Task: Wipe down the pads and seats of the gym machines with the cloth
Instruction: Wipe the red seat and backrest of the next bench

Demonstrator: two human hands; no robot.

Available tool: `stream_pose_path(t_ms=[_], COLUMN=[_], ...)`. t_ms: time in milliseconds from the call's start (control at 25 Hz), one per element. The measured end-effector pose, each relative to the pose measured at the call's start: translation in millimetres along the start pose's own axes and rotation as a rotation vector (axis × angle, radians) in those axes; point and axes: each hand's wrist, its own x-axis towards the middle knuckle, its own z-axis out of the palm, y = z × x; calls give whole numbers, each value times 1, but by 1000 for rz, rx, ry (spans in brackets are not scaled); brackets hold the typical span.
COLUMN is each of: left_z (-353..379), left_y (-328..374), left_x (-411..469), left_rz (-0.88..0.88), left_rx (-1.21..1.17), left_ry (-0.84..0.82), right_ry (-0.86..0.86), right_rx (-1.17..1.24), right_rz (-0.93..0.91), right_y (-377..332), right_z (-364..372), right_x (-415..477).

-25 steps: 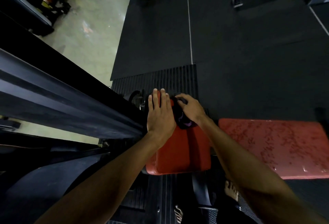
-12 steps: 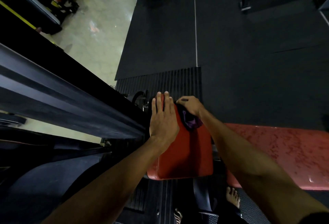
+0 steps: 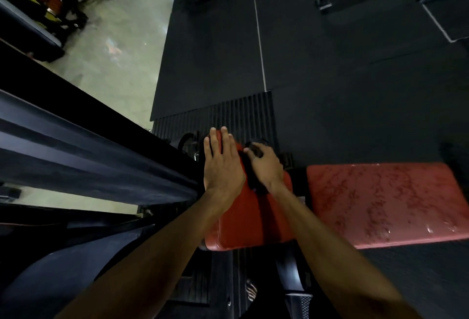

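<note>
Left hand (image 3: 223, 166) lies flat, fingers straight, bracing the red pad (image 3: 253, 219) at its far end. Right hand (image 3: 266, 166) grips the dark cloth (image 3: 252, 181) there. Advised: firm, overlapping strokes toward the near edge.

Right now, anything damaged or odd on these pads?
Yes: the larger red pad is mottled all over with dark blotches, plus pale nicks by its nearest edge. That could be wear or wetness. The smaller red pad beside it looks smooth.
</note>
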Motion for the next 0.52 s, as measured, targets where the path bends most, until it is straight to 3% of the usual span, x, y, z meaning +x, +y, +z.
stream_pose_path(t_ms=[80,240,360,520], left_z=[-2,-2,-5,-12], left_y=[-1,-6,-7,-7], left_x=[-2,-3,-4,-8], left_rz=[28,92,101,150], left_rx=[29,24,51,121], left_ry=[-9,-6,-41,-102], right_ry=[51,117,59,49], right_rx=[23,28,27,30], right_rz=[-156,98,261,125], right_y=[20,75,69,37], right_z=[6,16,7,4], right_x=[-46,-47,-7,-5])
